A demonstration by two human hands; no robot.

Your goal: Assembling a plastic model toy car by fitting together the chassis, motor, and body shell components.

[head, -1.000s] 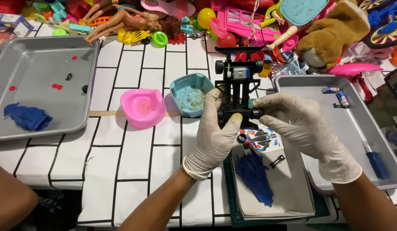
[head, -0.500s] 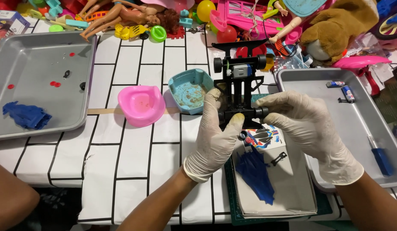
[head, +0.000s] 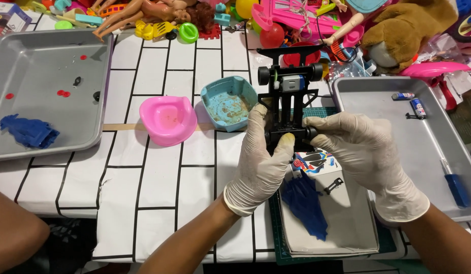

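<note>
1. Far left: grey metal tray with a crumpled blue piece, a few red dots and a couple of tiny black bits.
2. Next over, on the white tile-pattern tabletop: pink toy potty, and just beside it a teal square bowl with brownish crumbs inside.
3. Centre: left hand, white glove, fingers curled around the near end of the black toy car chassis, thumb pressed up on its side.
4. Chassis held off the table, above a grey pad, wheels at the far end, small blue-grey motor block between them.
5. Right hand, gloved too, pinching the chassis's near end from the other side.
6. Under the hands: blue plastic shell and a sticker sheet on the pad.
7. Far right: second grey tray holding a blue-handled screwdriver and two small batteries.
</note>
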